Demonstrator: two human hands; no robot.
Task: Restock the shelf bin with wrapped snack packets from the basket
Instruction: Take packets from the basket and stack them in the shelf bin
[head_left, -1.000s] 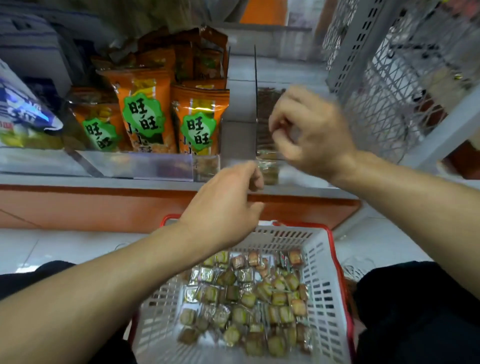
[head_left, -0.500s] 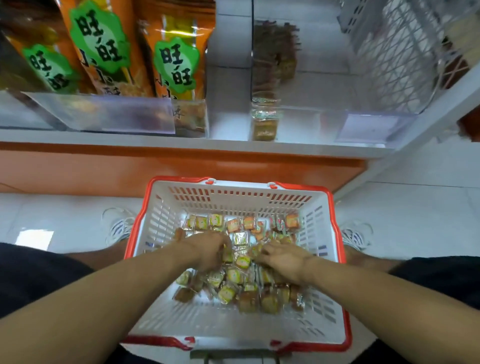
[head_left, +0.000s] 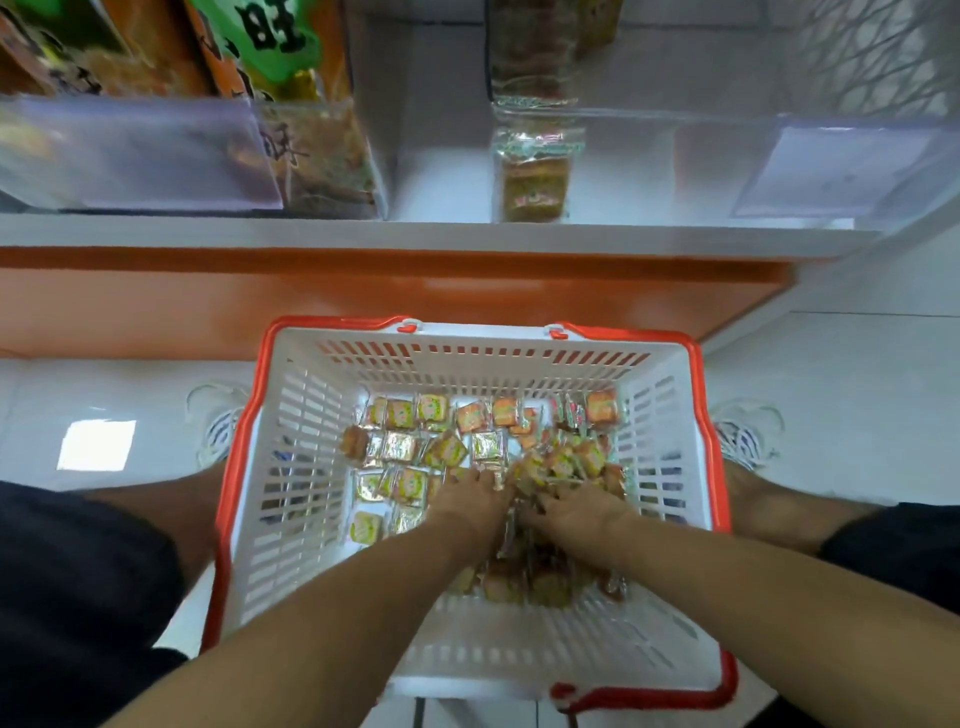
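Both hands shifted rightward since half a second ago. Left hand (head_left: 470, 499) and right hand (head_left: 574, 506) curl fingers together, scooping small clear-wrapped snack packets (head_left: 400, 447) in the white slotted plastic basket (head_left: 291, 467). Advice: cup underneath, lift together toward the clear-fronted shelf bin (head_left: 649, 156) above.

a: seen from above, white basket (head_left: 291, 467) with red rim on pale floor, small wrapped snack packets (head_left: 441, 447) scattered across its bottom.

b: left hand (head_left: 470, 501) and right hand (head_left: 576, 506) both down among the packets, side by side, nearly touching; fingers buried in the pile, grip unclear through blur.

a: above, white shelf (head_left: 415, 236) with clear-fronted shelf bin (head_left: 649, 150); one wrapped packet (head_left: 535, 176) standing at its left front.

b: to the left, tall orange snack bags (head_left: 291, 62) with green labels behind a clear front. white shoes on either side of the basket.
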